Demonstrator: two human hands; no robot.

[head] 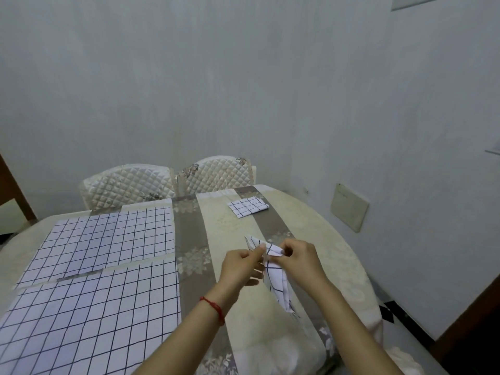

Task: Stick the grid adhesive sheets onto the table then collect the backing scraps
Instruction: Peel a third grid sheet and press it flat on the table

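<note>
Item: folded grid sheet (276, 277), held in the air above the counter (324, 255), right of the two laid sheets.

Nearest: near laid sheet (89, 318), flat on the counter, well left of the held sheet.

Next: the held sheet, long axis running from its low tail near the person up and away to its top edge. Left hand (239, 266), fingers pinching the top corner from the left; right hand (300, 257), fingers pinching the same edge from the right. Hands almost touching; judged, peeling the backing calls for pulling them apart.

Beyond: far laid sheet (108, 239), flat.

Farthest: small folded grid stack (247, 206), well beyond the held sheet.
</note>
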